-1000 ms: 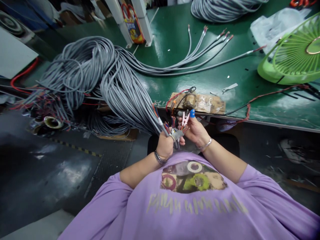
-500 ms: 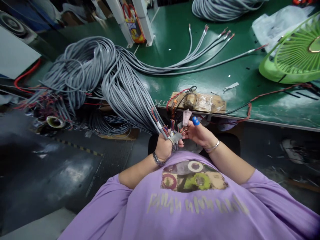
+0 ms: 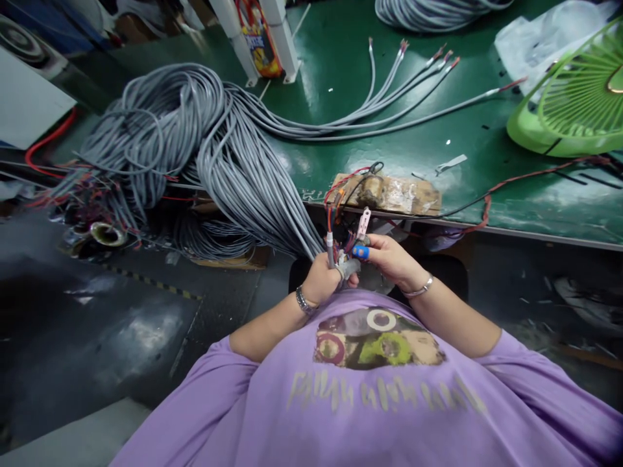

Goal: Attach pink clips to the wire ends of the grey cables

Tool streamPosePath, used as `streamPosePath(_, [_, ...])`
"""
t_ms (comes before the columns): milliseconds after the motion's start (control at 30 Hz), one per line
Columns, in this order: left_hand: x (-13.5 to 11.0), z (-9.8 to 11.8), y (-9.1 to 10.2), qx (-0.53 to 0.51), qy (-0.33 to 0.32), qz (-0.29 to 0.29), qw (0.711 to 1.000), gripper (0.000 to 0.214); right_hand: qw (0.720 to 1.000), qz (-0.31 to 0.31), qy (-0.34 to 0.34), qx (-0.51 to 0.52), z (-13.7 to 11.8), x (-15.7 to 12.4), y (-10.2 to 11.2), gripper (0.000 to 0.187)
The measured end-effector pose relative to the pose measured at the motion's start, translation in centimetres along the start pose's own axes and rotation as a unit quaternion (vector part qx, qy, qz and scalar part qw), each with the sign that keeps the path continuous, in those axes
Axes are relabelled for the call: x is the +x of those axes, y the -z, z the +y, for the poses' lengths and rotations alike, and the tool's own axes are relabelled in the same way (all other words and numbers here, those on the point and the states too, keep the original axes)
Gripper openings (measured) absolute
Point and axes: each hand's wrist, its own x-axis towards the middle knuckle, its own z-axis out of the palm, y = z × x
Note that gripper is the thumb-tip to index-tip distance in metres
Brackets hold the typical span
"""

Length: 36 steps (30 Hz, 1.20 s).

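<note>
By the bench (image 3: 545,214), left grip (image 3: 321,280) holding cables (image 3: 331,251)

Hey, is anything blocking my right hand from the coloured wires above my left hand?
Nothing visible is: your right hand is right at the coloured wires, next to your left hand, which grips grey cables. A pink clip juts up beside your right hand, not between.

Cables (image 3: 257,172) appear smooth and plastic-coated, the table (image 3: 321,71) glossy, the shirt (image 3: 384,431) matt cloth, the fan (image 3: 579,107) plastic, and the right-wrist bracelet (image 3: 428,283) shiny metal.
</note>
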Motion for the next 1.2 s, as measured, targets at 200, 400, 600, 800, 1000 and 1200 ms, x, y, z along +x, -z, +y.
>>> streamPosePath(200, [0.1, 0.0, -0.4, -0.098, -0.002, 0.077, 0.992, 0.034, 0.999, 0.032, -0.02, 0.02, 0.1, -0.2, 0.7, 0.036])
streamPosePath(400, [0.1, -0.7, -0.1, -0.052, -0.031, 0.054, 0.997, 0.033, 0.999, -0.009, 0.03, 0.024, 0.3, -0.5, -1.2, 0.025])
streamPosePath(600, [-0.2, -1.0, 0.3, -0.043, -0.022, 0.024, 0.999, 0.033, 0.999, -0.002, 0.034, 0.007, 0.3, -0.4, -2.1, 0.028])
streamPosePath(800, [0.0, -0.3, -0.1, -0.122, -0.01, 0.112, 0.986, 0.035, 0.999, 0.033, 0.034, 0.018, 0.3, -0.2, -2.4, 0.032])
streamPosePath(1000, [0.1, -0.2, -0.4, -0.139, -0.005, 0.115, 0.984, 0.039, 0.998, 0.033, 0.031, 0.046, 1.1, -0.1, -2.1, 0.031])
streamPosePath(1200, [0.1, -0.4, -0.2, -0.144, -0.006, 0.132, 0.981, 0.04, 0.998, 0.058, 0.029, 0.025, 1.3, 0.1, -1.6, 0.031])
